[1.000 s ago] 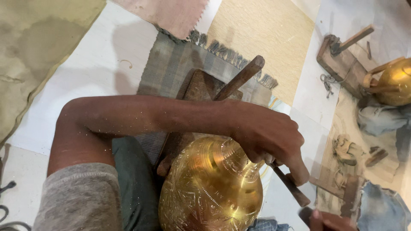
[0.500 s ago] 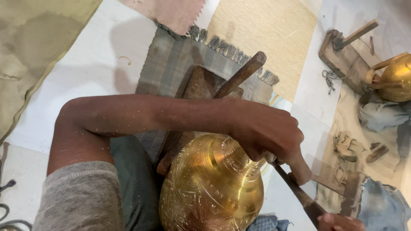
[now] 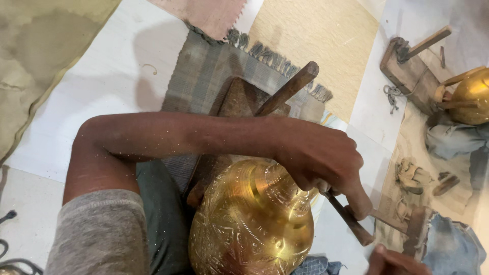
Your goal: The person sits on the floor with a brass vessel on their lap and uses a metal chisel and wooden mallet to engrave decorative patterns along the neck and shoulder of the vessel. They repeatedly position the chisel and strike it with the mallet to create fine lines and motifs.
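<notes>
A shiny engraved brass pot (image 3: 252,224) lies against my lap at bottom centre. My left arm reaches across the frame, and my left hand (image 3: 323,158) is closed around a dark rod-shaped tool (image 3: 349,221) at the pot's upper right side. The tool slants down to the right. Only a small part of my right hand (image 3: 395,262) shows at the bottom edge, just below the tool's lower end. Its fingers are cut off by the frame.
A wooden block (image 3: 239,99) with a slanting wooden handle (image 3: 290,86) sits on a fringed grey mat (image 3: 204,71) beyond my arm. At right are a wooden stand (image 3: 410,74), a second brass pot (image 3: 471,97), small tools (image 3: 412,175) and blue cloth (image 3: 453,244).
My right hand has shifted slightly along the bottom edge near the tool's lower end. My left hand and the pot stay in place.
</notes>
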